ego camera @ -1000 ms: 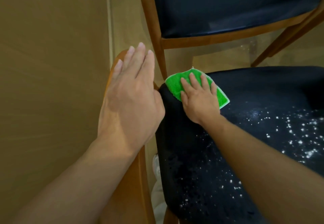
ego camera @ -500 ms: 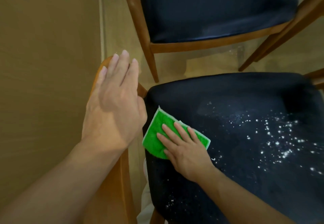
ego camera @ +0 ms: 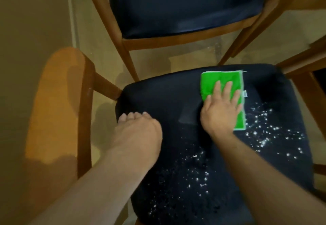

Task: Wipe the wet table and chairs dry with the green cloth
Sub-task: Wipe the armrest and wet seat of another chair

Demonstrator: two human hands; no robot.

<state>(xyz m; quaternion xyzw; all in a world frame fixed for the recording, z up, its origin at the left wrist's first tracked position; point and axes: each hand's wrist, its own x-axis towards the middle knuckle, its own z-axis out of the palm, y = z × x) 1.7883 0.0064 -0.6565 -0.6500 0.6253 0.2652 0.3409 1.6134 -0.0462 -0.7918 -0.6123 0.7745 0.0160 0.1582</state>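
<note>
Green cloth (ego camera: 222, 83) lies flat on the near chair seat (ego camera: 158, 92), under the spread right hand (ego camera: 220, 112). Left hand (ego camera: 139, 129) rests loosely curled, holding nothing. Many drops (ego camera: 264, 133) remain, so wiping looks unfinished.
</note>
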